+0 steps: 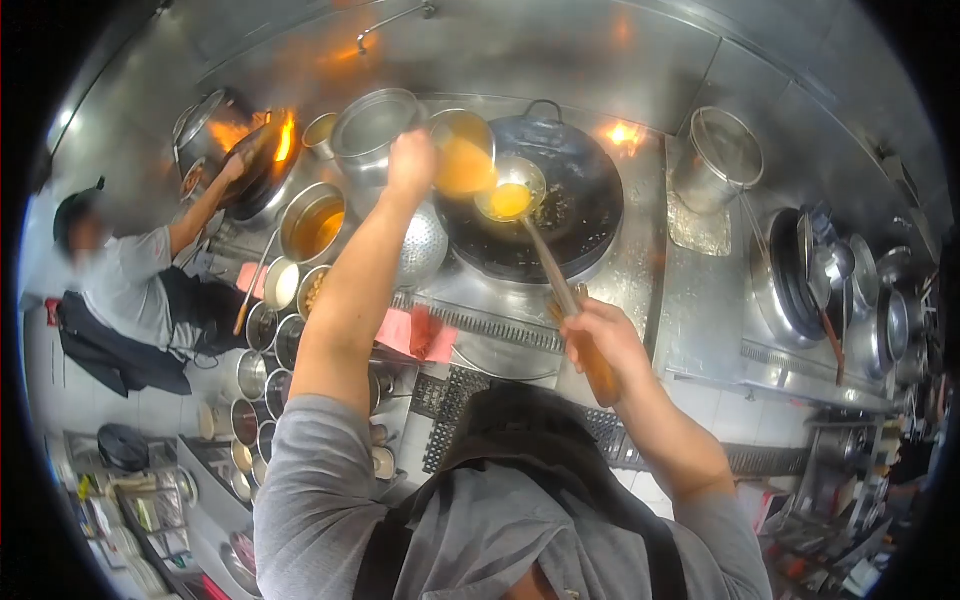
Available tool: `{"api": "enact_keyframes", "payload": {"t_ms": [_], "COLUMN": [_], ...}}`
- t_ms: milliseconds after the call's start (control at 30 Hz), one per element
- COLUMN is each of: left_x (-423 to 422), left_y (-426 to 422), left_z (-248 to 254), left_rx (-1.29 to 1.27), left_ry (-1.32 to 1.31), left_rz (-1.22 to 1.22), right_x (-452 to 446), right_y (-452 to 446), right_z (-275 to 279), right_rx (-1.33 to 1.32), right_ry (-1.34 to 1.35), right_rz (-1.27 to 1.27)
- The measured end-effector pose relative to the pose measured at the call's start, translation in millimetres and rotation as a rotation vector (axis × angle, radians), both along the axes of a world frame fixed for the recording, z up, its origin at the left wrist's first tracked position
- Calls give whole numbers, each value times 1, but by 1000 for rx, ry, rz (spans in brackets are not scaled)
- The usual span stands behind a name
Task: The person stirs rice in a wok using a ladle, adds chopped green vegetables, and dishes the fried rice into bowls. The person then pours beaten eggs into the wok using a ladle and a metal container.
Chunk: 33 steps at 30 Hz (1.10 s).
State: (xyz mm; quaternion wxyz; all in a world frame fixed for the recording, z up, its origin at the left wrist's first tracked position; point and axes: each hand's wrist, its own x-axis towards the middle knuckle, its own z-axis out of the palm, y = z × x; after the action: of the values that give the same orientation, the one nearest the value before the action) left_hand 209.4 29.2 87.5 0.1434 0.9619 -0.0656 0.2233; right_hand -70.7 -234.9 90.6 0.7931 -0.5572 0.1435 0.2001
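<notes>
My left hand (412, 165) is closed on the edge of a round metal container (462, 122), tilted over the left side of a black wok (585, 205). Yellow-orange liquid (468, 168) shows at its lower side, blurred by motion. My right hand (610, 340) is wrapped round the wooden handle of a long metal ladle (545, 252). The ladle's bowl hangs over the wok beside the container, with yellow liquid (511, 200) in it. Dark bits lie on the wok's inner surface. A small tan piece by my right fingers is too unclear to name.
Left of the wok stand a metal pot (377, 125), a perforated strainer (418, 245) and a pot of amber liquid (314, 228). A co-worker (130, 270) handles another wok (262, 165) over flames. On the right are a deep strainer (727, 150) and stacked woks (785, 285).
</notes>
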Motion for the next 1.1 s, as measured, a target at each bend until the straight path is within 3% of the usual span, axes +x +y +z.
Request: {"api": "enact_keyframes", "payload": {"t_ms": [367,1100], "left_x": [66,39], "left_y": [-25,-30], "left_z": [-14,-16], "left_rx": [59,82], "left_ry": [27,-67], "left_rz": [-61,-93], "right_x": [30,-4], "right_y": [17,15], "right_z": [2,3], "right_rx": [60,92], "right_ry": [53,68], "right_rz": [-82,-125]}}
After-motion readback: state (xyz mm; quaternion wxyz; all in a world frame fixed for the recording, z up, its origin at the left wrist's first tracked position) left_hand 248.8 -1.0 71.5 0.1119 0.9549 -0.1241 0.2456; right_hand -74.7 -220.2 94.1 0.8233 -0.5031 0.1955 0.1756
